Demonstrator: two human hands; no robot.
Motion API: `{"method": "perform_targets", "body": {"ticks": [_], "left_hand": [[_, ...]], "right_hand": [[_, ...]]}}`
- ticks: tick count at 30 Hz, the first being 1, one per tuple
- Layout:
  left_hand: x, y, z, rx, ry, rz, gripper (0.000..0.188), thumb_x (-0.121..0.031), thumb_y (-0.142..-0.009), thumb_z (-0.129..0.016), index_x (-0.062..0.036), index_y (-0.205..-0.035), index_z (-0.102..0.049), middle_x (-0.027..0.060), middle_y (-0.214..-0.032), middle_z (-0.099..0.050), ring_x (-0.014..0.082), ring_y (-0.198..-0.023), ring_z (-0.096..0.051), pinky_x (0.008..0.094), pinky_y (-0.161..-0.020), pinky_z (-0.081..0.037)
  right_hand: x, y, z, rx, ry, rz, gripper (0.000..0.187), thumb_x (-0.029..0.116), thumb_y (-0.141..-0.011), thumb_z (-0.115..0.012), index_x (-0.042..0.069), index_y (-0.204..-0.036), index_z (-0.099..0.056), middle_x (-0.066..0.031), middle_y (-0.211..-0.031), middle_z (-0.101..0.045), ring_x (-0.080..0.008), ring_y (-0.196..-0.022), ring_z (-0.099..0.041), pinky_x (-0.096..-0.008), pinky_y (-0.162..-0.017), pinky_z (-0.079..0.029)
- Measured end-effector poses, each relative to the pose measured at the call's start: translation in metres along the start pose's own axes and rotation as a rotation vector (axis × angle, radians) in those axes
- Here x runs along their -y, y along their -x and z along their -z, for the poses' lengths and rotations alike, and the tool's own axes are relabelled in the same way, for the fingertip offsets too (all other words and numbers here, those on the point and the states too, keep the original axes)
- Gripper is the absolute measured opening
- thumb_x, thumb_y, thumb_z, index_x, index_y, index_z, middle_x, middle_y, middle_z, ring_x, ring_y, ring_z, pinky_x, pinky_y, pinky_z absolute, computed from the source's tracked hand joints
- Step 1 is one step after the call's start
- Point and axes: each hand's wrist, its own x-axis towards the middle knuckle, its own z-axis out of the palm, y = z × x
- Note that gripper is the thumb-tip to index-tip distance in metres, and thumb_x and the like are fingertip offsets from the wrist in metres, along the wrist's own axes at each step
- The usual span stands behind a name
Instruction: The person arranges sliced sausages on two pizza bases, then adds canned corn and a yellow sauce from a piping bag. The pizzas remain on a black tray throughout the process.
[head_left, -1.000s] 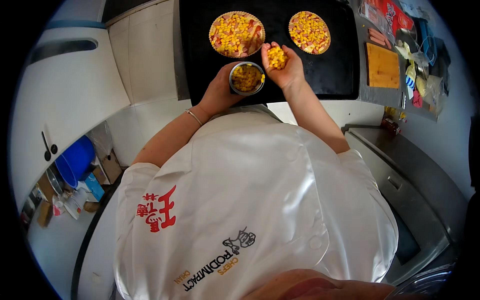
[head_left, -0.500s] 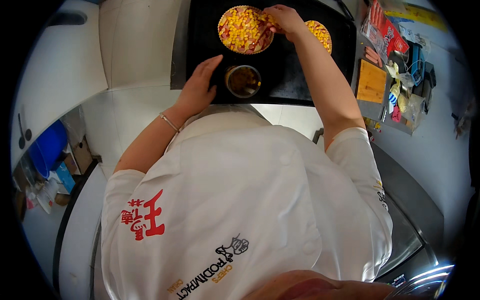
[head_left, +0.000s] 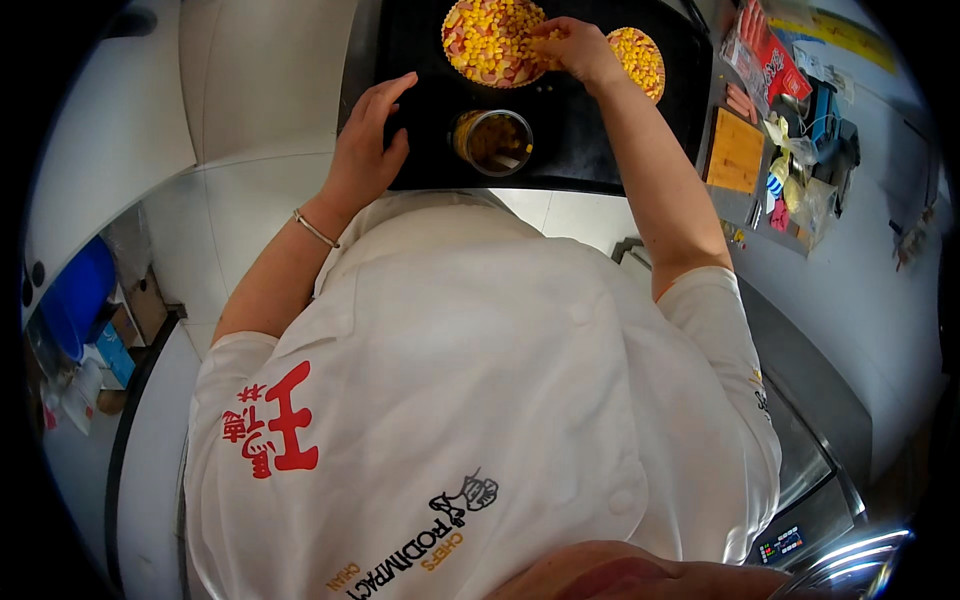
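Note:
My right hand [head_left: 582, 52] is at the right edge of a small round pizza [head_left: 485, 45], its fingertips pinched together on yellow corn kernels [head_left: 545, 40]. This pizza carries corn and pieces of pink meat, and its top is cut off by the frame. A second corn-covered pizza [head_left: 637, 65] lies to the right, partly behind my right hand and wrist. Open and holding nothing, my left hand [head_left: 370, 140] hovers by the left edge of the black tray [head_left: 580, 145]. Between my arms stands a clear round tub [head_left: 493, 142] with some corn inside.
Right of the tray are a wooden board [head_left: 735, 150], pink sausages [head_left: 740, 102], a red plastic package [head_left: 785, 75] and several small bags. A white surface [head_left: 110, 120] is at the left, with a blue bin [head_left: 80, 300] below it. A control panel [head_left: 780, 545] shows at lower right.
More corn covers the right part of the left pizza, and a few kernels lie on the tray beside it. My left hand has shifted away from the tub. The whole view has moved slightly.

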Motion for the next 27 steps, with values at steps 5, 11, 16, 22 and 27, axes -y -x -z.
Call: {"method": "perform_targets", "body": {"ticks": [5, 11, 16, 22, 27], "left_hand": [[0.004, -0.007, 0.003, 0.010, -0.012, -0.005, 0.068, 0.018, -0.085, -0.056, -0.0078, -0.147, -0.048, 0.0119, -0.149, -0.053, 0.0295, -0.137, -0.051, 0.0385, -0.109, -0.051], [0.005, -0.007, 0.007, -0.019, -0.024, -0.008, 0.065, 0.017, -0.085, -0.056, -0.0070, -0.145, -0.050, 0.0125, -0.147, -0.054, 0.0297, -0.135, -0.053, 0.0385, -0.107, -0.052], [0.006, -0.010, 0.009, -0.025, -0.028, -0.024, 0.064, 0.017, -0.086, -0.056, -0.0077, -0.145, -0.051, 0.0127, -0.147, -0.055, 0.0297, -0.135, -0.054, 0.0386, -0.107, -0.052], [0.006, -0.014, 0.012, -0.054, -0.062, -0.017, 0.062, 0.016, -0.087, -0.058, -0.0091, -0.144, -0.054, 0.0129, -0.143, -0.057, 0.0295, -0.131, -0.056, 0.0379, -0.105, -0.053], [0.004, -0.018, 0.012, -0.052, -0.080, -0.009, 0.060, 0.015, -0.088, -0.058, -0.0098, -0.143, -0.056, 0.0135, -0.141, -0.058, 0.0292, -0.129, -0.057, 0.0374, -0.105, -0.053]], "right_hand": [[-0.047, -0.009, -0.008, -0.004, -0.125, 0.003, 0.028, 0.013, -0.089, -0.076, 0.005, -0.116, -0.076, -0.0129, -0.102, -0.076, -0.0170, -0.085, -0.075, -0.0301, -0.081, -0.061], [0.013, 0.018, -0.019, -0.035, 0.261, 0.347, 0.026, 0.019, -0.089, -0.075, 0.013, -0.115, -0.077, -0.0143, -0.097, -0.077, -0.0240, -0.085, -0.076, -0.0354, -0.080, -0.061], [0.011, 0.009, -0.017, -0.063, 0.472, 0.287, 0.025, 0.023, -0.089, -0.077, 0.020, -0.114, -0.079, -0.0145, -0.098, -0.076, -0.0306, -0.087, -0.075, -0.0383, -0.082, -0.061], [0.020, -0.018, -0.006, -0.128, 0.196, 0.303, 0.016, 0.011, -0.080, -0.073, 0.008, -0.095, -0.078, -0.0192, -0.092, -0.074, -0.0360, -0.088, -0.073, -0.0439, -0.077, -0.058], [0.020, -0.058, -0.019, -0.230, 0.152, 0.406, 0.016, 0.009, -0.081, -0.071, 0.009, -0.095, -0.078, -0.0192, -0.091, -0.074, -0.0383, -0.089, -0.073, -0.0443, -0.078, -0.058]]}}
